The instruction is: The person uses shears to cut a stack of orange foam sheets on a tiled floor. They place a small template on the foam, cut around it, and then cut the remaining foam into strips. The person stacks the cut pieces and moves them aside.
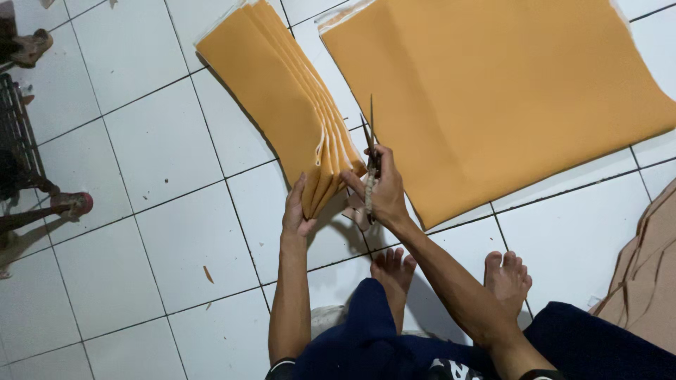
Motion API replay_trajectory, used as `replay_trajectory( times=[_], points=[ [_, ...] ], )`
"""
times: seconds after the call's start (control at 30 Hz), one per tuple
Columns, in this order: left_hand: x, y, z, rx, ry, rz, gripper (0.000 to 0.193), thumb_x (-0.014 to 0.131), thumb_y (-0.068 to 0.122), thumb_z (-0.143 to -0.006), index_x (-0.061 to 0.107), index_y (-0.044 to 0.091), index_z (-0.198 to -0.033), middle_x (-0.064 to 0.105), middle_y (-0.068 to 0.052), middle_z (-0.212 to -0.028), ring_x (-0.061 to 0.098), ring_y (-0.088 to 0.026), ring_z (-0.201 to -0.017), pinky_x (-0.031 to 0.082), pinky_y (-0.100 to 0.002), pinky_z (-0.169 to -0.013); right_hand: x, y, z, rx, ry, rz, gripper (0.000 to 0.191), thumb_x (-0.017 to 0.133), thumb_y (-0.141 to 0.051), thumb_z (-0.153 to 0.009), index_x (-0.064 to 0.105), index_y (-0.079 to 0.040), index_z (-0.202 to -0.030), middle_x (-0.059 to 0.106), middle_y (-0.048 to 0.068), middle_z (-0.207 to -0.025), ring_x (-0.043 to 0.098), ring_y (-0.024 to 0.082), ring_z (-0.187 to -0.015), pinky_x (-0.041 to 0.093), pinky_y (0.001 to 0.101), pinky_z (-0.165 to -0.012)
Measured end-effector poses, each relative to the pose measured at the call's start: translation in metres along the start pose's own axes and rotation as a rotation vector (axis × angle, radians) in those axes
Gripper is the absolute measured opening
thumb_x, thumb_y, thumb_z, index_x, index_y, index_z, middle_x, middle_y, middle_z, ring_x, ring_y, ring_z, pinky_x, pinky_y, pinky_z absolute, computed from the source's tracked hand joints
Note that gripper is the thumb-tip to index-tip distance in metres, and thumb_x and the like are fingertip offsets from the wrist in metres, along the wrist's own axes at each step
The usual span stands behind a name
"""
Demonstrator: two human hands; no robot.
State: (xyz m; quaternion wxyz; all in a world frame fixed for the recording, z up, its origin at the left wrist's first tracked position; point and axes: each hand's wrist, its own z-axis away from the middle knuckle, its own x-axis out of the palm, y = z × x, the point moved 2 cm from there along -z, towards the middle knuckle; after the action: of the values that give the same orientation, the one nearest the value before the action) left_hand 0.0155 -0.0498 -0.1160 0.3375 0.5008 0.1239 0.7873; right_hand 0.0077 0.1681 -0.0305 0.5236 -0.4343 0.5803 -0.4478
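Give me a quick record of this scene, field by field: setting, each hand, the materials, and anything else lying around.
Setting: white tiled floor, person seated, bare feet forward
Left hand: grip on the near end of a folded stack of tan sheets
Right hand: holds scissors, blades pointing away, at the stack's edge
Other materials: large tan sheet flat to the right; brown cardboard pieces at far right
Scraps: small bits on the tiles

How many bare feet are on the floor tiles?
2: one foot below the right hand, the other foot further right on the tiled floor. Legs may hide more.
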Motion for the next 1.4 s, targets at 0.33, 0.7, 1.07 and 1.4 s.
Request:
replay_trajectory(
  times=[0.33,0.7,1.07,1.4],
  points=[
    [-0.002,0.001,0.001,-0.002,-0.002,-0.069,0.054,0.065,0.033,-0.101,0.055,-0.004,-0.139,0.067,-0.016,-0.131,0.068,-0.025,-0.116,0.058,-0.036,-0.098,0.001,-0.018,-0.001,0.078,0.009,0.031,0.067,0.083,-0.042,-0.087,0.05,-0.001,-0.128,0.059,0.004,-0.088,0.059,0.014,-0.077,0.052,0.0315,-0.068],
    [-0.003,0.003,0.004,-0.007,0.031,-0.136,0.053,0.067,0.029,-0.099,0.053,-0.004,-0.138,0.065,-0.018,-0.131,0.068,-0.028,-0.116,0.059,-0.04,-0.096,0.004,-0.023,-0.005,0.152,0.011,0.059,0.071,0.082,-0.048,-0.085,0.05,-0.001,-0.13,0.055,0.004,-0.085,0.055,0.012,-0.072,0.05,0.0319,-0.063],
    [0.003,0.064,0.041,0.132,0.326,-0.631,0.057,0.074,0.023,-0.092,0.056,-0.002,-0.14,0.068,-0.015,-0.131,0.067,-0.024,-0.119,0.052,-0.035,-0.103,-0.012,0.055,-0.01,0.329,-0.027,0.131,0.056,0.08,-0.042,-0.089,0.059,-0.002,-0.123,0.058,0.005,-0.081,0.057,0.019,-0.071,0.049,0.0394,-0.062],
    [0.024,0.025,0.063,0.827,0.553,-1.536,0.027,0.065,0.011,-0.099,0.062,-0.002,-0.122,0.062,-0.02,-0.125,0.062,-0.034,-0.119,0.053,-0.044,-0.1,-0.035,0.089,0.027,-0.001,0.071,0.602,0.051,0.092,-0.029,-0.075,0.066,-0.002,-0.11,0.07,0.012,-0.082,0.068,0.031,-0.077,0.052,0.0432,-0.068]
  ],
)
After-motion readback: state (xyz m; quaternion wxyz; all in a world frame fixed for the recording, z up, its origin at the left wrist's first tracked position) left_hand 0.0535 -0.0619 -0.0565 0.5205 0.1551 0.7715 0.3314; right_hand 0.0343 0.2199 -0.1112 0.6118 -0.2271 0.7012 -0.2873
